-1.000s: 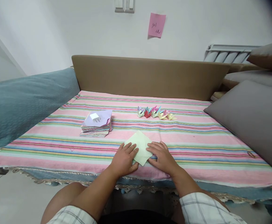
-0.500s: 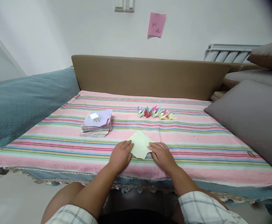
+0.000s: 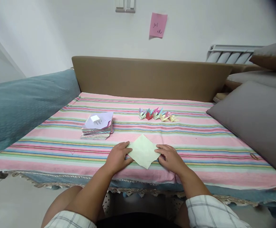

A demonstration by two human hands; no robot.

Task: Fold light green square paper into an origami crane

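low on the striped cloth (image 3: 199, 140), the pale green sheet (image 3: 143, 152) lies open like a diamond, left hand (image 3: 117, 158) and right hand (image 3: 172, 160) at its side corners, fingers slightly parted, can't tell if pinching; folded paper pieces (image 3: 149, 116) sit shaped beyond, this sheet looks unshaped, more in the paper stack (image 3: 97, 133)

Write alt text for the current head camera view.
Two bare hands, left and right, hold opposite corners of a pale green paper square on a pink striped cloth. Beyond lie small multicoloured folded-paper figures and a stack of coloured paper sheets topped by a white plastic plug.
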